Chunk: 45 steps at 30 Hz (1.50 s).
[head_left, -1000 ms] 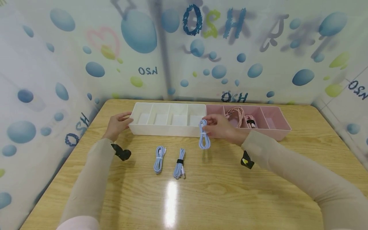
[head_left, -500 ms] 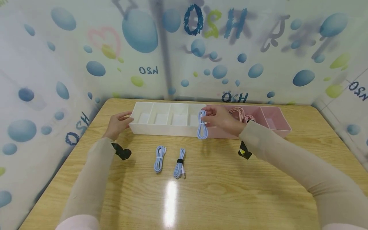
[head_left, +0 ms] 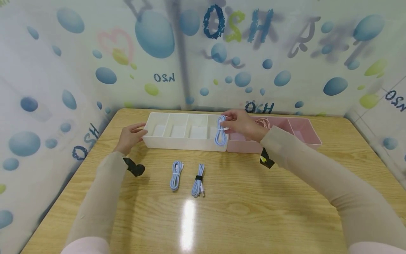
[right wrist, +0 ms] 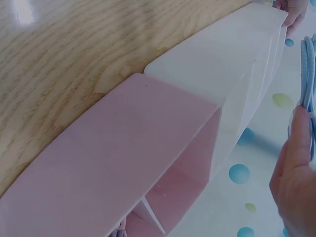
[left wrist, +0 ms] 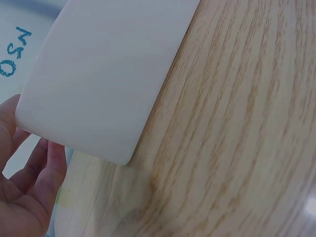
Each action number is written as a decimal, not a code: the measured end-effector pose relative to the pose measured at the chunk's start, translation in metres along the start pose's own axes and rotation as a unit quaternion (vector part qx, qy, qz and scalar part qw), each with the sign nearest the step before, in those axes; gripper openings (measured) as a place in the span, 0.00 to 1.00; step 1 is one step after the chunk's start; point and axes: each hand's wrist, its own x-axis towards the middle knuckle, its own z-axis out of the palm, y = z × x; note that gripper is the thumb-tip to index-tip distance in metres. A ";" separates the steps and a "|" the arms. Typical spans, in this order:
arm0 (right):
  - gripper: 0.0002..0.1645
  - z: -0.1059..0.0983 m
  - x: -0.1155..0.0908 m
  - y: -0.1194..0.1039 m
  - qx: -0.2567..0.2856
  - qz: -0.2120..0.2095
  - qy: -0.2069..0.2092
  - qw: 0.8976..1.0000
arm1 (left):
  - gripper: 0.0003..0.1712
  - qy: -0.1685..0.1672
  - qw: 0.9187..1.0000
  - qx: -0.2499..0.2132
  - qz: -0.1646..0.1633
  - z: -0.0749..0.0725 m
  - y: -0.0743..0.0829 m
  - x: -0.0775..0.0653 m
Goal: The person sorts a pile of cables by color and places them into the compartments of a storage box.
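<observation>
My right hand [head_left: 241, 123] pinches a coiled light blue cable [head_left: 220, 132] by its upper part. The cable hangs upright over the rightmost compartment of the white box [head_left: 184, 143], overlapping its front wall in the head view. In the right wrist view the cable [right wrist: 308, 79] shows at the right edge, beside the fingers. At the white box's left end, my left hand [head_left: 128, 138] rests with fingertips against the end wall and corner. Two more light blue cables lie on the table, one coiled [head_left: 175, 175] and one bound with a black strap [head_left: 197, 180].
Against the white box's right end stands a pink divided box [head_left: 306, 132]. Pink cables [head_left: 262, 122] lie inside it, partly hidden by my right arm. Behind both boxes rises a patterned wall [head_left: 203, 63]. All this stands on a wooden table [head_left: 241, 211].
My right hand has moved up and slightly left with the light blue cable, from in front of the boxes to over the white box's right end. The left hand has stayed in place.
</observation>
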 end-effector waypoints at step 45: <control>0.24 0.002 0.037 -0.012 0.009 0.007 0.063 0.998 | 0.29 0.003 1.000 -0.004 -0.006 0.001 -0.002 0.002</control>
